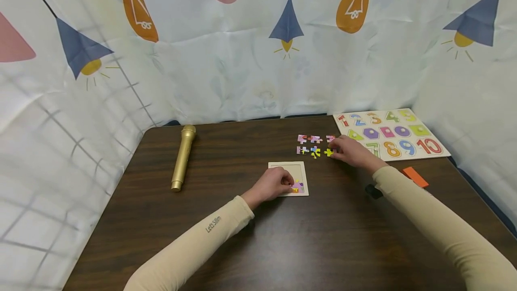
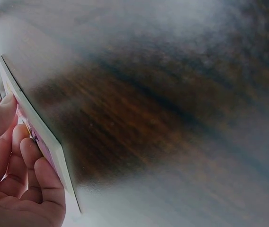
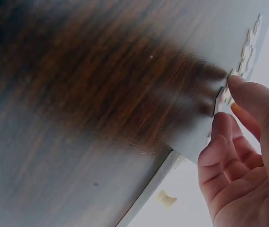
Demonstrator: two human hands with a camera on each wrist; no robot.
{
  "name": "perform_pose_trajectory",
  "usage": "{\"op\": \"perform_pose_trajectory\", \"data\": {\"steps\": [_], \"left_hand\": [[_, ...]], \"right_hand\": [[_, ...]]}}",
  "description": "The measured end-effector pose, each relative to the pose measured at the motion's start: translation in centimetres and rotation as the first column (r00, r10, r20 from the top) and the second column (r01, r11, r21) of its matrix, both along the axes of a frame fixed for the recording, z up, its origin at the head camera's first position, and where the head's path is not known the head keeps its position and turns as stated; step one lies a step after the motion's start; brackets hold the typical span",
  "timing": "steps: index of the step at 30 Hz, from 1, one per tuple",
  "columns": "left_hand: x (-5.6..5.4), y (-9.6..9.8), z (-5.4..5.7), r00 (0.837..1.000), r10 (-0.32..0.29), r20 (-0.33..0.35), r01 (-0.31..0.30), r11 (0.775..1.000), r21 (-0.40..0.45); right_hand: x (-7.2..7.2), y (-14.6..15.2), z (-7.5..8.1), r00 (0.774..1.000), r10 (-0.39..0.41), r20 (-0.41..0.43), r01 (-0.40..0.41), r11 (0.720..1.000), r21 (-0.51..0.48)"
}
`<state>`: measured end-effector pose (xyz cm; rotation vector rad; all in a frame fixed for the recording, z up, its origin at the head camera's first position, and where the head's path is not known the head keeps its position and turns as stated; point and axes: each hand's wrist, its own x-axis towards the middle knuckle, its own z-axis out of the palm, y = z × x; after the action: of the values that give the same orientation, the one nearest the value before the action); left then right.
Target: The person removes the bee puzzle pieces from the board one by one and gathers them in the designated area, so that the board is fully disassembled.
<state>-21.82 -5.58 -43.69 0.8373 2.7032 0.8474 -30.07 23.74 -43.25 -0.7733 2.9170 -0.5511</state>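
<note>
My left hand (image 1: 274, 182) rests over a small pale puzzle tray (image 1: 286, 164), its fingertips on pink and yellow jigsaw pieces (image 1: 298, 187) fitted in the lower right corner. Seen from the left wrist, the thumb lies along the tray and the other fingers bend loosely over the pieces. Farther back, my right hand (image 1: 352, 151) pinches a yellow jigsaw piece (image 1: 328, 152) at the right end of the nearer row. Several loose jigsaw pieces (image 1: 315, 139) lie in two rows to its left. The hand partly covers the piece at the end of the far row.
A gold microphone (image 1: 183, 158) lies on the left of the dark wooden table (image 1: 226, 147). At the back right is a number and shape board (image 1: 381, 123). An orange block (image 1: 415, 177) and a black object (image 1: 373, 191) lie by the right forearm. Patterned curtains hang behind.
</note>
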Motion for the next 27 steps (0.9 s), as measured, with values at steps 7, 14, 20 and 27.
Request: {"op": "perform_pose_trajectory", "data": {"steps": [7,14,20,27], "left_hand": [[0.0,0.0,-0.1,1.0,0.0,-0.002,0.0,1.0,0.0],[0.0,0.0,-0.2,1.0,-0.002,-0.006,0.002,1.0,-0.002],[-0.1,0.0,-0.3,1.0,0.005,0.008,-0.005,1.0,0.005],[-0.3,-0.1,-0.4,1.0,-0.002,0.005,0.002,1.0,-0.002]], "right_hand": [[0.0,0.0,-0.1,1.0,0.001,0.01,-0.001,1.0,0.022],[0.1,0.0,-0.1,1.0,0.011,-0.002,-0.011,1.0,0.029],[1.0,-1.6,0.0,0.999,-0.025,-0.028,0.024,0.999,-0.038],[3.8,-6.3,0.2,0.995,0.099,0.004,-0.098,0.984,-0.147]]}}
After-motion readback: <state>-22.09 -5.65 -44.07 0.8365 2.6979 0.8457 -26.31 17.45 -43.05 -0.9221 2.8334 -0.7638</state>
